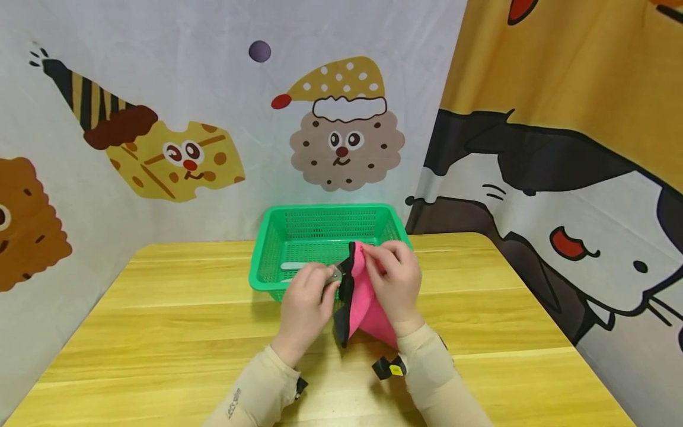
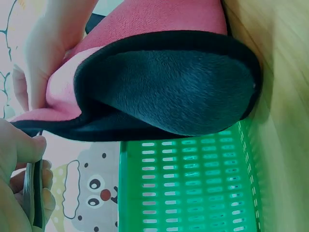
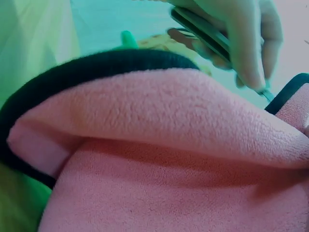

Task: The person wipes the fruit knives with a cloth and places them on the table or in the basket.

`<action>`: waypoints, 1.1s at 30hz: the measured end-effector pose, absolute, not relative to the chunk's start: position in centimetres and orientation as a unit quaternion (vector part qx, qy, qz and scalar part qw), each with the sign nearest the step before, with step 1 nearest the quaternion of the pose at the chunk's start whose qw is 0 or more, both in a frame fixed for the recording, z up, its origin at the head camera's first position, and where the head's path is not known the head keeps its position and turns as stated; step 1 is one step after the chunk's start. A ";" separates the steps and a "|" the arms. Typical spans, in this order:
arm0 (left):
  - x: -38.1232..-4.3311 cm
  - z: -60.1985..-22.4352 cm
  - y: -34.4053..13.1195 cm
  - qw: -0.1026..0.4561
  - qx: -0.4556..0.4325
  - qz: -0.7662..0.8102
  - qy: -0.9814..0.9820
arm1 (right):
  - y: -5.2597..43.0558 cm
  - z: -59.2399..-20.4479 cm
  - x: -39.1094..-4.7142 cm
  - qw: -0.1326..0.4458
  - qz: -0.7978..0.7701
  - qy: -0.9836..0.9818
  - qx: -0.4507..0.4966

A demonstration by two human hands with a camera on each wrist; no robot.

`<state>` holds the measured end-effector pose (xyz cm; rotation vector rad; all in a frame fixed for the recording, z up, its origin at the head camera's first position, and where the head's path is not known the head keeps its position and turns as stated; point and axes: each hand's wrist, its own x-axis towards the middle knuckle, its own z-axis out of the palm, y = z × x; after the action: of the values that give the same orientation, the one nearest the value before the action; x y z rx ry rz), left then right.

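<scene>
A plush cloth (image 1: 376,314), pink on one face and dark grey on the other with a black bound edge, hangs between the hands above the table. The right hand (image 1: 397,281) pinches its top edge between thumb and fingers. Just left of that edge, the left hand (image 1: 306,302) grips a small metal clipper (image 1: 335,275), whose tip meets the black binding. In the left wrist view the two long arms of the clipper (image 2: 37,193) lie within curled fingers. The cloth (image 3: 159,111) fills much of the right wrist view and hides the right hand's fingertips there.
Behind the hands a green slotted basket (image 1: 257,270) stands at the table's far edge, with a white strip-like item (image 1: 294,266) inside. The wooden table (image 1: 176,332) extends to both sides. A printed curtain (image 1: 213,35) hangs behind it.
</scene>
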<state>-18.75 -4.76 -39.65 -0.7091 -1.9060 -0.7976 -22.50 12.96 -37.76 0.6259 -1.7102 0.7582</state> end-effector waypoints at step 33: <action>-17.7 -37.8 -5.3 0.466 -0.277 -0.361 -0.759 | 23.8 -35.1 -23.0 0.559 0.381 -0.736 -0.036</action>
<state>-17.74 -5.26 -37.78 -0.6804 -1.8636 -0.8861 -22.97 23.78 -35.15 -0.0855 -1.7345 0.8989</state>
